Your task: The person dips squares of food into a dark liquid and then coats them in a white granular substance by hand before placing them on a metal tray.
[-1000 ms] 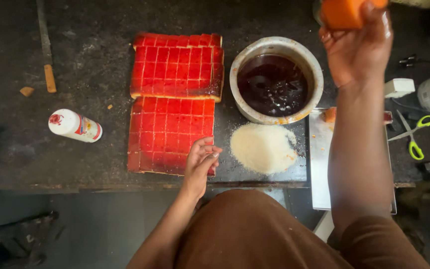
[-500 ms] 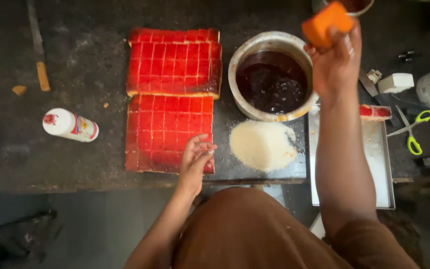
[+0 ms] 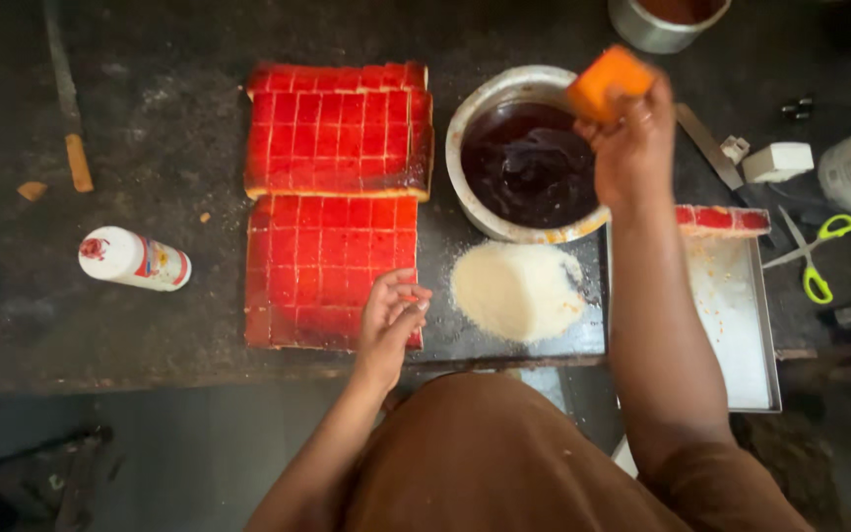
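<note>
This is a working food-preparation space, a small bakery or sweet-making kitchen. A dark, worn bench [image 3: 150, 325] carries two red-glazed cake slabs [image 3: 337, 197] scored into squares at 11 o'clock, a metal bowl of dark syrup [image 3: 524, 163] at 1 o'clock, a heap of pale crumbs [image 3: 516, 291] at centre, a steel tray [image 3: 741, 325], and scissors [image 3: 815, 256] at 3 o'clock.

right hand [image 3: 634, 148] with orange cube [image 3: 609, 83] lowered over bowl [image 3: 504, 219]

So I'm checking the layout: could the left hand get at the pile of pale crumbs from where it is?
Probably yes: the left hand rests on the near red slab, and the crumb pile lies just beside it, unobstructed.
</note>
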